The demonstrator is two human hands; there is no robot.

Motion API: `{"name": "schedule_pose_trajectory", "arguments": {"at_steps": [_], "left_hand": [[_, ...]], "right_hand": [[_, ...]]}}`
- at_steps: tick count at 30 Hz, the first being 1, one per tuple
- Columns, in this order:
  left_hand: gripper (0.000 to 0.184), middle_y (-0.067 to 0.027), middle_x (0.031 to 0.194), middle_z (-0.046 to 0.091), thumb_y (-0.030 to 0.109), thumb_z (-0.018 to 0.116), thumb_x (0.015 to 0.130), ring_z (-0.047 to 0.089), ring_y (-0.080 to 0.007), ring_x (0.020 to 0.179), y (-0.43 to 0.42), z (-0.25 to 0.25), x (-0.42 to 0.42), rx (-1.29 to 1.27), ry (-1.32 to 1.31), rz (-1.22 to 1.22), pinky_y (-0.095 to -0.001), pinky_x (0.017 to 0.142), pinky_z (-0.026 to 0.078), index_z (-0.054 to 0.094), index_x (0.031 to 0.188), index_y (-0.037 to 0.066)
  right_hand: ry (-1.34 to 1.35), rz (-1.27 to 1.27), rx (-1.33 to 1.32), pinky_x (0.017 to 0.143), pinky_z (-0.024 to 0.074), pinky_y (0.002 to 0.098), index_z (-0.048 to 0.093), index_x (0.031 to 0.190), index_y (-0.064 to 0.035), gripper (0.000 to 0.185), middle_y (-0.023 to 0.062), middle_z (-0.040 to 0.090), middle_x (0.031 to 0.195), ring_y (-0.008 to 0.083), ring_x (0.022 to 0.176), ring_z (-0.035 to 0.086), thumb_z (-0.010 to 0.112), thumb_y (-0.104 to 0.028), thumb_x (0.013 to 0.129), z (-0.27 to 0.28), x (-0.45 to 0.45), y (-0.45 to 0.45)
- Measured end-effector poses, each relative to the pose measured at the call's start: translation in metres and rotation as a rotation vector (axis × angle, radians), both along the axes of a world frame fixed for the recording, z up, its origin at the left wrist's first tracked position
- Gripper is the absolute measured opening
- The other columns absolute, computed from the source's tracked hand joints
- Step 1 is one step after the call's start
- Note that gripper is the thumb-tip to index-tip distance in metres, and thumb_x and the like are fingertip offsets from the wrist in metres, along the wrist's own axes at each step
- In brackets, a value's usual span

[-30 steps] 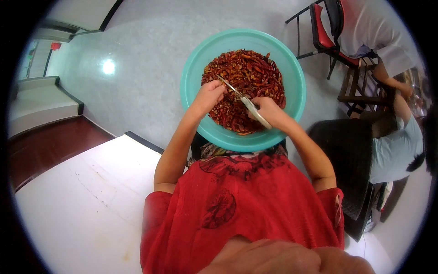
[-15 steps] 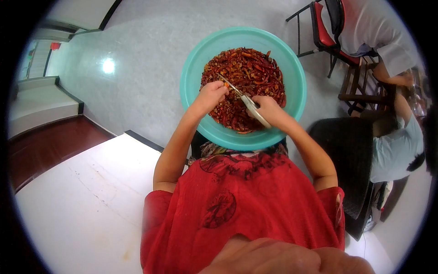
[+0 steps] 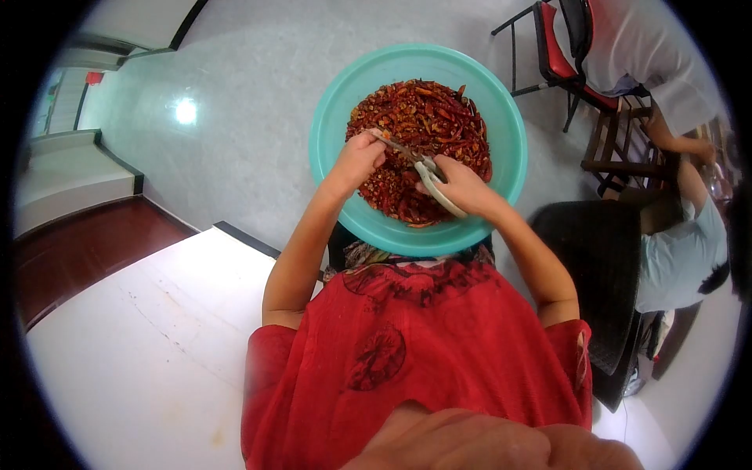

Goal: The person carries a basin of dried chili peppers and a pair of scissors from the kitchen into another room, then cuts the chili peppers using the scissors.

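A wide green basin (image 3: 507, 141) rests over my lap, holding a heap of dried red chillies (image 3: 446, 117), some of them in small pieces. My right hand (image 3: 462, 188) is closed round the pale handles of a pair of scissors (image 3: 429, 174), whose blades point up and left over the heap. At the blade tips, my left hand (image 3: 359, 162) is pinched at the left part of the basin. A small orange-red bit shows by its fingertips; what else the fingers grip is too small to tell.
A white tabletop (image 3: 141, 337) lies at the lower left. On the right are a red and black chair (image 3: 552, 47), a wooden stool (image 3: 619, 166), a black chair back (image 3: 587, 274) and two other people, one in a light blue top (image 3: 681, 258). Grey floor (image 3: 251, 94) surrounds the basin.
The scissors' handles have spread and the blades have parted somewhat. My left hand has moved slightly upward by the blade tips. A co-worker's hand at the right has shifted a little.
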State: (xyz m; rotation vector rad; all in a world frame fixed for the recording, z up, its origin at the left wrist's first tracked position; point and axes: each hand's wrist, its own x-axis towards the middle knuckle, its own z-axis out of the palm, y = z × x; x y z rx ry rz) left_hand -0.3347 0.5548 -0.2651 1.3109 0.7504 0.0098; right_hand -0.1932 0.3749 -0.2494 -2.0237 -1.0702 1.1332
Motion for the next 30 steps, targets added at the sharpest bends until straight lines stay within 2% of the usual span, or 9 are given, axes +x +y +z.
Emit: {"name": "schedule_pose_trajectory", "arguments": {"at_steps": [5,12,14,15,17,21,24,26,30], "left_hand": [[0.017,0.0046,0.062,0.044,0.015,0.049,0.093,0.039,-0.0060,0.055,-0.002,0.013,0.001,-0.020,0.051,-0.033,-0.0232,0.049,0.030,0.061,0.088,0.003],[0.020,0.0034,0.063,0.047,0.015,0.051,0.093,0.042,-0.0065,0.056,0.000,0.007,0.000,0.056,0.073,0.001,-0.0236,0.051,0.033,0.065,0.088,0.001],[0.020,0.0045,0.063,0.046,0.019,0.052,0.093,0.040,-0.0055,0.055,0.002,-0.003,-0.002,0.089,0.056,-0.012,-0.0224,0.048,0.030,0.064,0.089,0.004],[0.020,0.0056,0.063,0.045,0.023,0.052,0.093,0.039,-0.0045,0.053,0.002,-0.009,-0.002,0.123,0.039,-0.025,-0.0212,0.046,0.027,0.064,0.091,0.007],[0.020,0.0054,0.063,0.046,0.022,0.052,0.093,0.040,-0.0049,0.054,0.003,-0.017,-0.003,0.138,0.028,-0.020,-0.0213,0.047,0.029,0.064,0.089,0.006],[0.022,0.0049,0.063,0.047,0.020,0.052,0.093,0.041,-0.0060,0.054,0.005,-0.017,-0.004,0.144,0.046,-0.051,-0.0218,0.049,0.031,0.065,0.089,0.004],[0.021,0.0053,0.062,0.046,0.019,0.051,0.094,0.040,-0.0056,0.054,0.002,-0.021,-0.004,0.172,-0.014,-0.052,-0.0221,0.049,0.030,0.065,0.090,0.003],[0.021,0.0036,0.062,0.047,0.017,0.052,0.093,0.041,-0.0065,0.055,0.001,-0.013,-0.003,0.155,0.008,-0.099,-0.0237,0.050,0.032,0.065,0.087,0.001],[0.020,0.0023,0.062,0.048,0.015,0.054,0.091,0.043,-0.0072,0.056,0.001,-0.008,-0.001,0.050,0.003,-0.135,-0.0255,0.052,0.035,0.065,0.085,0.000]], "right_hand": [[0.050,0.006,-0.040,0.073,0.0471,0.0417,0.062,0.094,0.0035,0.060,0.0209,0.063,0.086,0.0336,0.080,0.063,0.068,-0.054,0.078,0.008,-0.002,0.002],[0.062,0.001,-0.072,0.070,0.0475,0.0399,0.065,0.093,0.0023,0.060,0.0194,0.064,0.078,0.0296,0.074,0.063,0.069,-0.056,0.078,0.003,-0.003,0.001],[0.069,-0.022,-0.085,0.064,0.0454,0.0354,0.066,0.091,0.0043,0.056,0.0127,0.059,0.068,0.0196,0.065,0.057,0.073,-0.050,0.078,0.002,-0.005,0.001],[0.070,-0.022,-0.085,0.064,0.0454,0.0354,0.066,0.091,0.0043,0.056,0.0127,0.059,0.068,0.0196,0.065,0.057,0.073,-0.050,0.078,0.001,-0.005,0.000],[0.091,-0.019,-0.115,0.063,0.0451,0.0353,0.066,0.088,0.0042,0.054,0.0122,0.058,0.066,0.0190,0.063,0.056,0.075,-0.048,0.078,0.000,-0.005,0.000],[0.084,-0.012,-0.077,0.064,0.0473,0.0380,0.068,0.088,0.0000,0.052,0.0150,0.064,0.070,0.0253,0.063,0.062,0.073,-0.051,0.078,0.001,-0.005,-0.001],[0.055,-0.021,-0.130,0.068,0.0482,0.0388,0.067,0.092,-0.0004,0.052,0.0176,0.066,0.076,0.0288,0.069,0.064,0.071,-0.050,0.078,0.003,-0.006,-0.002],[-0.083,-0.022,-0.066,0.072,0.0489,0.0399,0.067,0.098,-0.0018,0.051,0.0200,0.067,0.083,0.0338,0.078,0.066,0.070,-0.049,0.079,0.007,-0.006,-0.002],[-0.070,0.025,-0.081,0.076,0.0491,0.0408,0.066,0.103,-0.0029,0.052,0.0212,0.067,0.088,0.0374,0.085,0.066,0.068,-0.049,0.080,0.004,-0.003,-0.002]]}}
